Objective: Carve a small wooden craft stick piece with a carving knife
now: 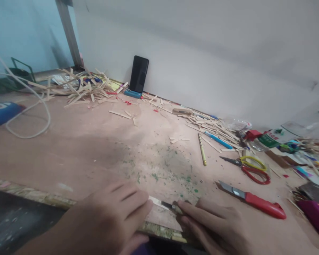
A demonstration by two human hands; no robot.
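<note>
Close to the table's front edge, my left hand [117, 209] is closed, with its fingertips on one end of a pale, flat wooden craft stick [155, 201]. My right hand [215, 223] pinches what looks like a small craft knife [167, 205]. Its narrow dark blade touches or lies over the stick; which of the two I cannot tell. Fingers hide most of the knife's handle. Green shavings [155, 176] are scattered on the wood just beyond both hands. To the right of my right hand lies a red-handled utility knife [264, 204], its blade out.
Scissors [252, 166], a yellow pencil [202, 150] and a blue pen [218, 140] lie to the right. Loose craft sticks are heaped at back left [85, 88] and back right. A phone [139, 74] leans against the wall. A white cable [48, 120] loops at left.
</note>
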